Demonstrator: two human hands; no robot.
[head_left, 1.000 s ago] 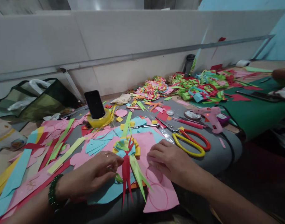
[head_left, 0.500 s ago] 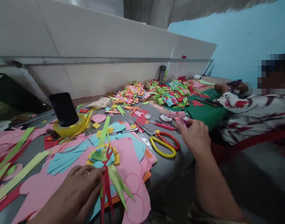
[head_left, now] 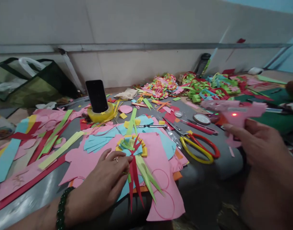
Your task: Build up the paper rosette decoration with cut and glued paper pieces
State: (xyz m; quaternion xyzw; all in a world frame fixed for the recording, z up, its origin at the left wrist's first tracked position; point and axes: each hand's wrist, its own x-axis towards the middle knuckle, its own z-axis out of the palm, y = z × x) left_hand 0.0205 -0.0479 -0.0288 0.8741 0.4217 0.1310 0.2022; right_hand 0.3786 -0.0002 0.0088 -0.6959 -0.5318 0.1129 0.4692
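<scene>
My left hand (head_left: 105,182) rests on the pink paper (head_left: 158,179), its fingers pinched at the red and green strips of a paper flower (head_left: 132,147). A ring shows on one finger and a dark bead bracelet on the wrist. My right hand (head_left: 259,145) is lifted at the right, closed round the grip of a pink glue gun (head_left: 230,110) whose red light glows. The gun is blurred by motion and hangs above the table's right part.
Red-and-yellow scissors (head_left: 199,147), a craft knife (head_left: 151,126) and a red pen (head_left: 196,126) lie beyond the flower. A phone (head_left: 96,95) stands in a yellow tape roll (head_left: 100,115). Heaps of paper flowers (head_left: 163,86) and loops (head_left: 209,88) fill the back; a green bag (head_left: 28,83) at left.
My right hand left the pink paper, reached to the glue gun on the table and has lifted it toward me. My left hand stays on the flower strips.
</scene>
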